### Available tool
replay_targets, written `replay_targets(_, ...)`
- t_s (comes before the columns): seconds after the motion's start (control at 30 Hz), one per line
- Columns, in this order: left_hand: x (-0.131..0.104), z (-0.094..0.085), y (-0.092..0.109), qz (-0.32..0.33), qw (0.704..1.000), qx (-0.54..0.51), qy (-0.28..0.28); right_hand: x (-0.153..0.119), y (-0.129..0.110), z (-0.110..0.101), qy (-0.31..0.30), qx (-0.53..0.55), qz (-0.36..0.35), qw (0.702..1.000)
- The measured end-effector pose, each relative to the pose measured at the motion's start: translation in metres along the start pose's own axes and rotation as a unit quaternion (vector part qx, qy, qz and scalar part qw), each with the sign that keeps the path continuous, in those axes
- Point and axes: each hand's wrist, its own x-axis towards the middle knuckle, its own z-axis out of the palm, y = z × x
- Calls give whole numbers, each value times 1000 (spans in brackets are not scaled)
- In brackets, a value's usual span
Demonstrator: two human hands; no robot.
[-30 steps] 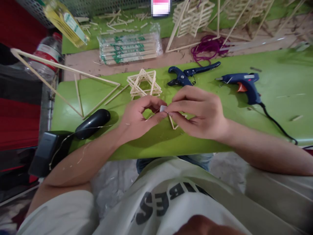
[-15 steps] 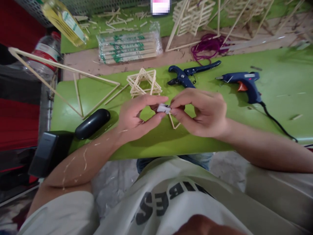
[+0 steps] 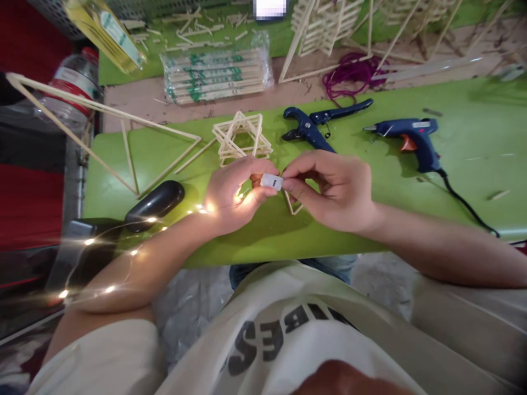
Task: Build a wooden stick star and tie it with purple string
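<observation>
White box [image 3: 270, 181] pinched in my left fingers [image 3: 260, 195], my right fingers [image 3: 300, 189] pinching its edge, glowing string lights [image 3: 151, 220] left of both.

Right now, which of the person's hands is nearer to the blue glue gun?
Right. The right hand is left of the glue gun and slightly lower in the picture; the left hand is farther left, beyond the right hand.

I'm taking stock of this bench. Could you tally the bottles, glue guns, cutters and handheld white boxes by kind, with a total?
Bottles: 2 (yellow bottle, red-capped bottle)
Glue guns: 1 (blue glue gun)
Cutters: 1 (blue cutter)
White boxes: 1 (white box, in the fingers)
Total: 5
</observation>
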Motion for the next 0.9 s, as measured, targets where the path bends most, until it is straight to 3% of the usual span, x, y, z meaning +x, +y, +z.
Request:
replay_targets(0.23, -6, 5, -7, -136, 986, -94, -2, 0, 1, -2, 10, 3, 24, 1000)
replay_targets(0.4, -2, 8, -10, -134, 975, -177, -7, 2, 6, 0, 24, -6, -17, 1000)
replay_targets(0.6, -2, 9, -13, -180, 962, -204, -35, 2, 6, 1, 18, -16, -23, 999)
replay_targets(0.9, -1, 12, -16, -167, 956, -237, -34, 5, 7, -1, 19, -34, -41, 998)
